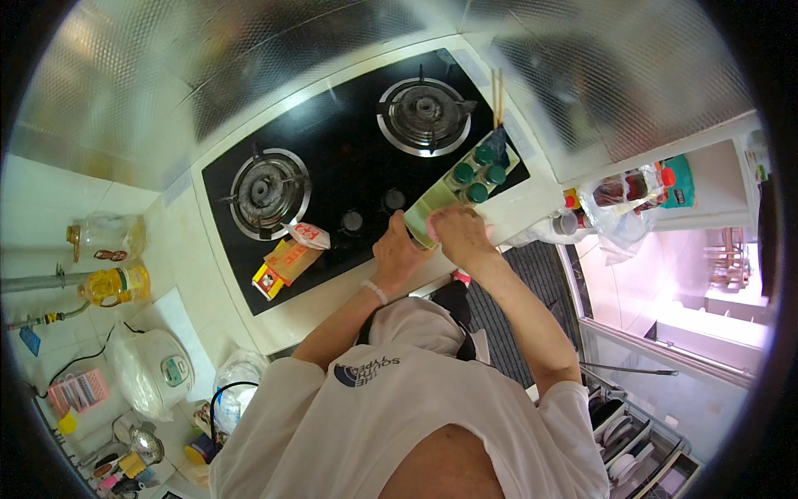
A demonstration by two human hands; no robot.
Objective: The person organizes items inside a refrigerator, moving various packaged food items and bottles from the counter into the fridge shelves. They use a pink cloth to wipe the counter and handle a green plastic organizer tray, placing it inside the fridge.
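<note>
A pale green spice tray (pixel 429 211) rests at a slant over the right side of the black glass gas hob (pixel 336 118). Several jars with dark green lids (pixel 477 192) stand in its far part. At its near end, my left hand (pixel 399 252), with a pale bead bracelet on the wrist, grips the tray's left corner. My right hand (pixel 460 234) reaches into the near part of the tray, closed on a pink cloth (pixel 488 231) that is mostly hidden by the fingers. Two thin wooden sticks (pixel 497 100) rise beyond the jars, beside a dark crumpled item (pixel 497 142).
Two burners, left (pixel 263 190) and right (pixel 426 107), sit on the hob. Opened packets (pixel 293 259) lie at its front left. Left of it are oil bottles (pixel 118 285) and a white rice cooker (pixel 165 368). Bagged bottles (pixel 623 190) stand right; a dish rack (pixel 629 430) is lower right.
</note>
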